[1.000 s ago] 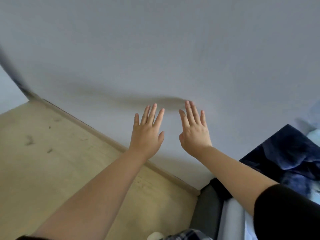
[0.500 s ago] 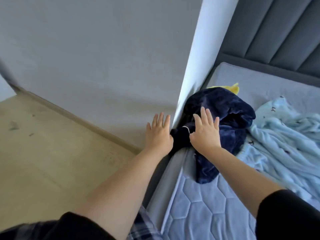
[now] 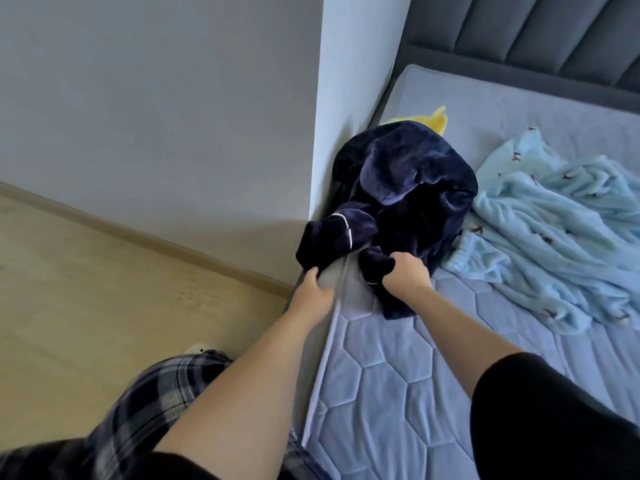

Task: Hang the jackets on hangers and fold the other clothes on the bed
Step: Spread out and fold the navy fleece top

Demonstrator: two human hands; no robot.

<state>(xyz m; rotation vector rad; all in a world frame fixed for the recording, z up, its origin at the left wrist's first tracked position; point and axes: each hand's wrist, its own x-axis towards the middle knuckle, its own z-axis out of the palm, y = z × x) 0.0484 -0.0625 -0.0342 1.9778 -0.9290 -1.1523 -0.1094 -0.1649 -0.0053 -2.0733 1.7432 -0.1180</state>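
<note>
- We see the navy garment (image 3: 408, 188) bunched at frame centre, on the edge of the bed (image 3: 381, 393), against the wall (image 3: 346, 98) corner.
- Our left hand (image 3: 311, 292) has its grip clamped on a dark cuff hanging over the bed's side, just left of centre.
- Our right hand (image 3: 407, 275) has its grip clamped on another fold of the same garment, just beside the left.
- A blue garment (image 3: 554, 237) lies crumpled at the right, touching the navy one; a yellow cloth (image 3: 436, 119) peeks out above it.
</note>
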